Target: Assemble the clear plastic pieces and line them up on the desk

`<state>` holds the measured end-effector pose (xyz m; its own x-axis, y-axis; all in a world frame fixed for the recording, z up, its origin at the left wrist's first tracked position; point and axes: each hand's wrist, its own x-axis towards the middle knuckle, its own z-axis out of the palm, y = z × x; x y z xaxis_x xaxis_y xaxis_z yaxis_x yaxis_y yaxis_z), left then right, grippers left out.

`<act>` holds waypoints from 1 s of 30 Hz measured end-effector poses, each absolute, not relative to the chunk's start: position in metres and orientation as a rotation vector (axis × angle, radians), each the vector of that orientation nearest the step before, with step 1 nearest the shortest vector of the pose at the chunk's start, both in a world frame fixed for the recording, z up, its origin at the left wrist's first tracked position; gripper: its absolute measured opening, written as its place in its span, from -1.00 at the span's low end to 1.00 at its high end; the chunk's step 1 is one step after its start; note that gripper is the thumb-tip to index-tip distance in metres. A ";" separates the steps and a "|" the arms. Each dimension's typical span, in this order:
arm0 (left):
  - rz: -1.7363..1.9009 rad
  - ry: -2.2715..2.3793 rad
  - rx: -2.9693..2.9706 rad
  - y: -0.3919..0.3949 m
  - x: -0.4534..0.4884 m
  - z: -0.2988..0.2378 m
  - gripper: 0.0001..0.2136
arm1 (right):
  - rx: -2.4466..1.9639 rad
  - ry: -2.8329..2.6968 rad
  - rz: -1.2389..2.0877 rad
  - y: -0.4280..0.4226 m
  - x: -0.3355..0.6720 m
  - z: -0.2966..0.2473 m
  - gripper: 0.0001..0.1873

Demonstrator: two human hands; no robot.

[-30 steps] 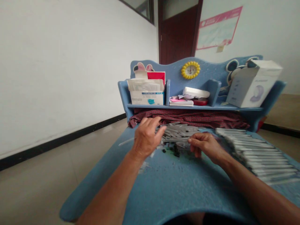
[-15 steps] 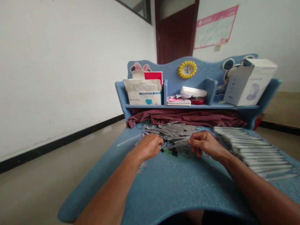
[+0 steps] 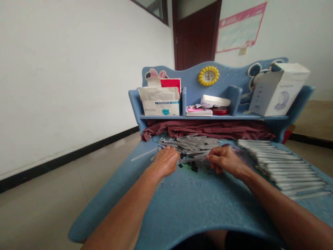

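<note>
My right hand is closed, thumb and fingers pinching the right end of a slim translucent pen barrel. The barrel points left towards my left hand, whose fingers are curled in; whatever they hold is hidden behind the knuckles. Small black pen parts lie scattered on the table just below the barrel. Behind both hands spreads a loose heap of grey-white pen barrels. To the right, many similar pens lie side by side in a row. One single barrel rests left of my left hand.
The blue table has a raised shelf at its back. On it stand a mask box, papers, a red round tin and a white carton. A checked cloth is bunched beneath the shelf.
My left hand has turned slightly, so its fingertips are now hidden. My right hand has shifted a little left with the pen barrel. The view has moved slightly.
</note>
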<state>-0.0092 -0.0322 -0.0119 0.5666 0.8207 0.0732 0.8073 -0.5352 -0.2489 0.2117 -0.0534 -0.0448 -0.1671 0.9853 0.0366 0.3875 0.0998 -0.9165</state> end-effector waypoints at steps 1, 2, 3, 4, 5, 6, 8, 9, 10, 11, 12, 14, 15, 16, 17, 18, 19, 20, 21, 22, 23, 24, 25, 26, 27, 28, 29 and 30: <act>0.092 -1.362 -2.542 -0.033 -0.008 -0.012 -0.82 | -1.372 -1.657 1.057 -0.054 0.210 -0.045 -0.75; 0.099 -1.368 -2.539 -0.033 -0.008 -0.012 -0.82 | -1.373 -1.659 1.061 -0.054 0.209 -0.046 -0.74; 0.098 -1.369 -2.538 -0.033 -0.008 -0.013 -0.82 | -1.370 -1.668 1.063 -0.054 0.208 -0.046 -0.74; 0.093 -1.364 -2.541 -0.033 -0.008 -0.013 -0.83 | -1.366 -1.677 1.063 -0.055 0.207 -0.047 -0.74; 0.087 -1.355 -2.548 -0.032 -0.008 -0.014 -0.83 | -1.363 -1.684 1.064 -0.055 0.206 -0.047 -0.74; 0.079 -1.343 -2.558 -0.032 -0.009 -0.014 -0.84 | -1.359 -1.686 1.066 -0.055 0.206 -0.047 -0.75; 0.049 -1.329 -2.574 -0.031 -0.010 -0.015 -0.85 | -1.351 -1.674 1.072 -0.055 0.207 -0.046 -0.76; 0.027 -1.328 -2.578 -0.030 -0.011 -0.016 -0.85 | -1.345 -1.663 1.074 -0.055 0.209 -0.046 -0.77; 0.007 -1.326 -2.583 -0.029 -0.012 -0.016 -0.85 | -1.337 -1.652 1.075 -0.054 0.211 -0.045 -0.77; -0.012 -1.323 -2.590 -0.028 -0.012 -0.016 -0.86 | -1.327 -1.642 1.074 -0.054 0.213 -0.044 -0.78; -0.027 -1.323 -2.596 -0.028 -0.013 -0.016 -0.86 | -1.315 -1.630 1.073 -0.053 0.216 -0.043 -0.78; -0.060 -1.329 -2.607 -0.027 -0.014 -0.016 -0.88 | -1.291 -1.606 1.075 -0.052 0.220 -0.042 -0.78; -0.084 -1.338 -2.612 -0.026 -0.015 -0.015 -0.89 | -1.282 -1.594 1.079 -0.051 0.221 -0.042 -0.78; -0.112 -1.349 -2.617 -0.026 -0.015 -0.015 -0.90 | -1.273 -1.581 1.081 -0.051 0.222 -0.041 -0.77; -0.143 -1.358 -2.625 -0.026 -0.016 -0.016 -0.91 | -1.267 -1.571 1.087 -0.051 0.223 -0.042 -0.77; -0.171 -1.364 -2.638 -0.025 -0.016 -0.016 -0.92 | -1.262 -1.563 1.093 -0.051 0.223 -0.042 -0.77; -0.197 -1.370 -2.654 -0.025 -0.017 -0.016 -0.92 | -1.257 -1.557 1.099 -0.051 0.223 -0.042 -0.77; -0.219 -1.379 -2.671 -0.025 -0.017 -0.017 -0.92 | -1.250 -1.551 1.106 -0.051 0.222 -0.042 -0.77; -0.238 -1.390 -2.689 -0.025 -0.018 -0.017 -0.92 | -1.241 -1.548 1.115 -0.051 0.222 -0.043 -0.77; -0.257 -1.404 -2.709 -0.024 -0.018 -0.017 -0.92 | -1.230 -1.544 1.123 -0.051 0.222 -0.043 -0.77; -0.278 -1.417 -2.730 -0.024 -0.019 -0.017 -0.92 | -1.218 -1.542 1.127 -0.051 0.222 -0.043 -0.76; -0.301 -1.424 -2.754 -0.023 -0.019 -0.017 -0.92 | -1.206 -1.540 1.127 -0.051 0.223 -0.043 -0.76; -0.331 -1.425 -2.778 -0.023 -0.020 -0.016 -0.92 | -1.196 -1.538 1.128 -0.051 0.223 -0.042 -0.76; -0.363 -1.422 -2.802 -0.022 -0.020 -0.016 -0.92 | -1.187 -1.536 1.127 -0.051 0.224 -0.042 -0.76; -0.395 -1.419 -2.826 -0.021 -0.021 -0.015 -0.93 | -1.180 -1.533 1.126 -0.050 0.225 -0.041 -0.76; -0.423 -1.420 -2.846 -0.021 -0.021 -0.014 -0.93 | -1.174 -1.531 1.126 -0.050 0.226 -0.041 -0.76; -0.444 -1.426 -2.864 -0.020 -0.022 -0.014 -0.93 | -1.170 -1.529 1.127 -0.050 0.226 -0.040 -0.76; -0.460 -1.435 -2.879 -0.020 -0.022 -0.013 -0.93 | -1.166 -1.527 1.127 -0.050 0.226 -0.040 -0.76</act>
